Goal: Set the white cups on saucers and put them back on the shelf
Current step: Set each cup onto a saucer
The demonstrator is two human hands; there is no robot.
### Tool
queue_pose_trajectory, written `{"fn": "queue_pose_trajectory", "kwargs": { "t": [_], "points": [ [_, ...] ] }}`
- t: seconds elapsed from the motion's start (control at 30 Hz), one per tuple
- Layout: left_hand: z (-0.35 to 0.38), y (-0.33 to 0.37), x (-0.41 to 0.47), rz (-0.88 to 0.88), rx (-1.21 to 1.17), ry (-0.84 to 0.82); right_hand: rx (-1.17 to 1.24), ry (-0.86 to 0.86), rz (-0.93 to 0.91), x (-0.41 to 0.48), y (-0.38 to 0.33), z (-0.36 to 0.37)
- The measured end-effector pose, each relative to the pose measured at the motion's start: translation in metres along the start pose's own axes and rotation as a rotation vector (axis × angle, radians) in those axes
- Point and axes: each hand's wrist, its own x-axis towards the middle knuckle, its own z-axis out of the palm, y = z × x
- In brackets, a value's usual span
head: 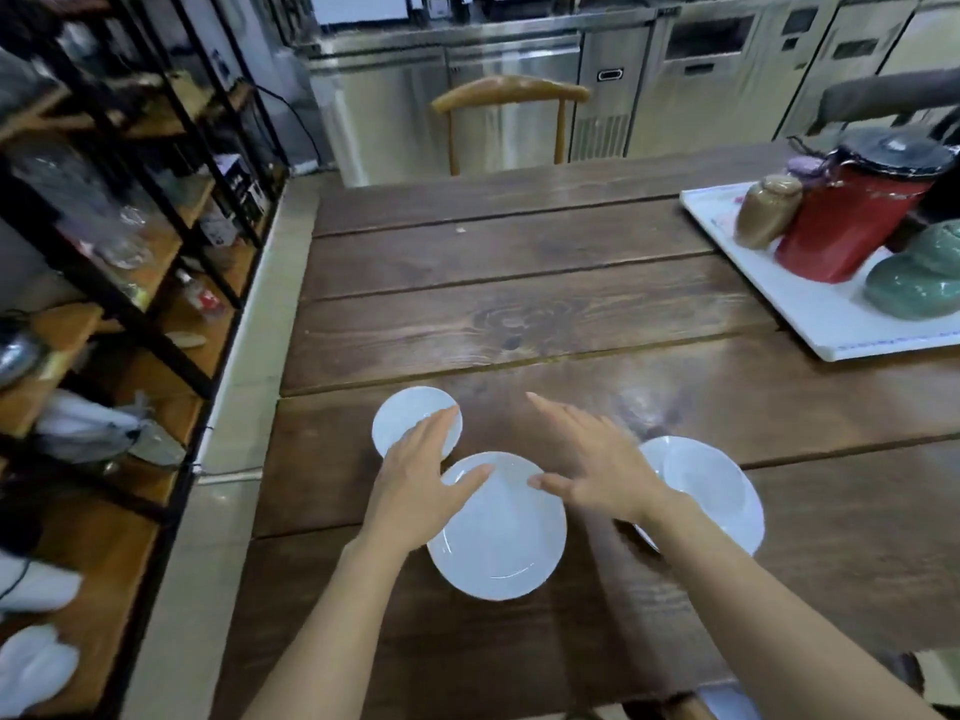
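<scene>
Three pieces of white crockery lie near the front of the wooden table (519, 283). A small white saucer (405, 413) sits front left. A larger white saucer (506, 532) lies in the middle. A white piece (717, 485) that looks like a cup on a saucer sits to the right. My left hand (415, 475) hovers open over the small saucer and the rim of the middle one. My right hand (592, 465) is open, fingers spread, between the middle saucer and the right piece. Neither hand holds anything.
A black-framed wooden shelf (119, 252) with glassware stands left of the table, with white dishes (31, 667) low down. At the right rear, a white tray (831, 314) carries a red jar (852, 220), a brown jar and green ceramics. A wooden chair (509, 96) stands behind.
</scene>
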Motion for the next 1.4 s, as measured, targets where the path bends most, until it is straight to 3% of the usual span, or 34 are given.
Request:
{"fn": "queue_pose_trajectory", "kwargs": {
  "t": [0.23, 0.6, 0.77, 1.13, 1.4],
  "points": [
    [-0.037, -0.058, 0.006, -0.054, -0.044, 0.079, 0.019, -0.088, 0.056, 0.050, -0.046, 0.037],
    [-0.029, -0.100, 0.032, -0.094, -0.203, -0.071, 0.144, -0.139, 0.144, 0.087, -0.056, 0.059],
    [-0.026, -0.101, 0.038, -0.107, -0.302, -0.061, 0.202, -0.100, 0.102, 0.093, -0.056, 0.063],
    [-0.026, -0.072, 0.022, -0.076, -0.239, 0.006, 0.332, -0.001, 0.067, 0.067, -0.049, 0.050],
    [0.002, -0.047, -0.019, -0.104, -0.300, 0.016, 0.353, -0.035, 0.066, 0.017, -0.039, 0.040]
  ]
}}
